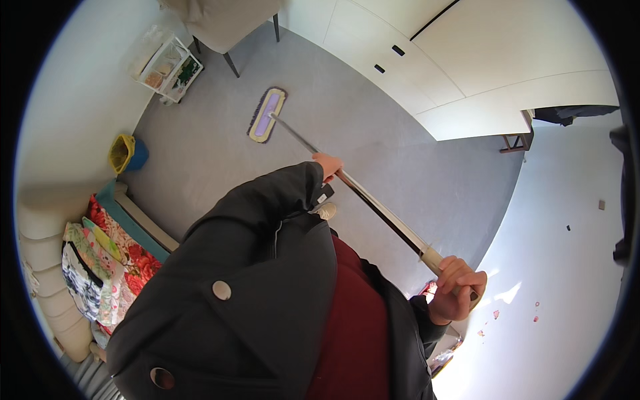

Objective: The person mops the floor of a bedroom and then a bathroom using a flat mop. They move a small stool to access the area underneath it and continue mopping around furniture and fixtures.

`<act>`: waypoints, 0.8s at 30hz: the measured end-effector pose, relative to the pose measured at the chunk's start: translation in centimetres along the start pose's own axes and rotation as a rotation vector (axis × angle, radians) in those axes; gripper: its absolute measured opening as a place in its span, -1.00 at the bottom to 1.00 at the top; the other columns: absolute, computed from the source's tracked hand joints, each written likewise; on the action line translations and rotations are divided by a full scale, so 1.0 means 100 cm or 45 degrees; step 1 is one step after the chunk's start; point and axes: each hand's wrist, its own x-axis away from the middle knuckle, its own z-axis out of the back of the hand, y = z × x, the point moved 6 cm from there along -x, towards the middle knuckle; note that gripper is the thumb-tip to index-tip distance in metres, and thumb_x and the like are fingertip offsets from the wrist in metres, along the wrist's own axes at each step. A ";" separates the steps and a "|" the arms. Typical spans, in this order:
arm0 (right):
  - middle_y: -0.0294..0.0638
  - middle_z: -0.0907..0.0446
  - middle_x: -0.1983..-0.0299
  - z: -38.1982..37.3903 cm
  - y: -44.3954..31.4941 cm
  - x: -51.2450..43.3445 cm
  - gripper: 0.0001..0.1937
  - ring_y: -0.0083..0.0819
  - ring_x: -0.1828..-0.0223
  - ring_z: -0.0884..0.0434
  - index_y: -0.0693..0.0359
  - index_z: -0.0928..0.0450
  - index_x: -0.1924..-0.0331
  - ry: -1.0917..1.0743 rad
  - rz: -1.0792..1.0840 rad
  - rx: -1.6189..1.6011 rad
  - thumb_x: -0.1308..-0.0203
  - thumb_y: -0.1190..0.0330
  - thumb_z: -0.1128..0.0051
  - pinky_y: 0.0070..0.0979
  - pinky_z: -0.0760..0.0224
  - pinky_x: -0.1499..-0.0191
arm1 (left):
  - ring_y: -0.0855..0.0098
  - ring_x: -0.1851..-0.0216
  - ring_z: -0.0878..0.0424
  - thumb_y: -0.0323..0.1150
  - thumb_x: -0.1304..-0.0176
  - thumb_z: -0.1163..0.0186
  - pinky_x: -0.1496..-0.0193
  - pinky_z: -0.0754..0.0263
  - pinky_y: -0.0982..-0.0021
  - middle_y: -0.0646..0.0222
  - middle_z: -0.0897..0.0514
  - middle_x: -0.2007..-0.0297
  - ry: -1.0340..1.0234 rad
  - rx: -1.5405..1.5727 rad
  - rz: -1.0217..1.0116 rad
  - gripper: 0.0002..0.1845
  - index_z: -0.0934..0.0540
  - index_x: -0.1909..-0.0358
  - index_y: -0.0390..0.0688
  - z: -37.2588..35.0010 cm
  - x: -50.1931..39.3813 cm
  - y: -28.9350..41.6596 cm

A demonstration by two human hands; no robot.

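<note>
A flat floor mop spans the view on a slant. Its mop head point(267, 115), a pale purple plate on a cream pad with dark fringe, lies flat on the grey floor. From the plate rises a shiny metal handle point(380, 207). Partway along that handle, my left hand point(327, 166) is wrapped round it, the black sleeve reaching across in front of me. The beige grip at the handle's top end point(431, 259) sits in my right hand point(457, 287), whose fingers curl over it. One light shoe point(327, 211) shows below my left wrist.
White cabinets point(440, 60) line the far right. A chair point(227, 25) and a white wheeled storage rack point(175, 70) stand at the upper left. By the left wall is a blue bin point(136, 155) with a yellow liner, near a bed point(142, 220) with floral bedding. A wooden stool point(517, 142) stands right.
</note>
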 end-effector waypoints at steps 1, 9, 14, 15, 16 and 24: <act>-0.23 -0.35 0.77 0.021 -0.006 -0.001 -0.88 -0.41 0.69 -0.36 0.25 -0.36 0.39 0.009 0.004 0.016 -0.18 0.38 0.04 -0.33 -0.29 0.32 | 0.40 0.80 -0.29 -0.29 -0.08 -0.02 0.70 -0.23 0.35 0.24 -0.36 0.75 -0.066 -0.061 -0.032 -0.73 -0.31 0.59 -0.29 -0.027 0.002 0.005; -0.31 -0.22 0.79 0.143 -0.068 -0.005 -0.87 -0.54 0.71 -0.24 0.22 -0.32 0.35 0.147 0.080 0.221 -0.27 0.36 0.18 -0.44 -0.20 0.35 | 0.44 0.86 -0.29 -0.10 -0.10 -0.12 0.83 -0.17 0.39 0.31 -0.37 0.72 -0.499 -0.157 -0.119 -0.46 -0.23 0.31 -0.46 -0.214 0.018 0.025; -0.33 -0.19 0.82 0.153 -0.113 -0.012 -0.83 -0.55 0.73 -0.21 0.20 -0.31 0.37 0.079 0.120 0.453 -0.31 0.33 0.28 -0.44 -0.26 0.31 | 0.43 0.78 -0.39 -0.23 -0.06 -0.16 0.71 -0.39 0.40 0.26 -0.46 0.64 -0.494 0.234 0.042 -0.15 0.11 -0.07 -0.65 -0.277 0.049 0.024; -0.34 -0.19 0.82 0.150 -0.118 -0.013 -0.83 -0.55 0.73 -0.22 0.19 -0.31 0.37 0.046 0.117 0.481 -0.31 0.33 0.28 -0.43 -0.29 0.29 | 0.43 0.76 -0.41 -0.28 -0.05 -0.17 0.69 -0.42 0.39 0.25 -0.47 0.62 -0.456 0.348 0.051 -0.07 0.27 -0.12 -0.65 -0.280 0.054 0.025; -0.34 -0.20 0.82 0.147 -0.120 -0.016 -0.83 -0.56 0.72 -0.23 0.19 -0.31 0.37 -0.013 0.121 0.506 -0.31 0.32 0.28 -0.43 -0.29 0.28 | 0.42 0.75 -0.42 -0.33 -0.03 -0.18 0.67 -0.45 0.37 0.24 -0.48 0.61 -0.418 0.470 0.075 0.03 0.42 -0.17 -0.64 -0.281 0.057 0.027; -0.37 -0.19 0.77 0.125 -0.100 -0.061 -0.87 -0.58 0.66 -0.25 0.18 -0.30 0.34 -0.289 0.025 0.283 -0.29 0.34 0.26 -0.42 -0.29 0.18 | 0.40 0.71 -0.47 -0.44 -0.05 -0.15 0.63 -0.48 0.38 0.15 -0.52 0.55 -0.233 0.989 0.019 0.16 0.75 -0.13 -0.46 -0.212 0.061 0.017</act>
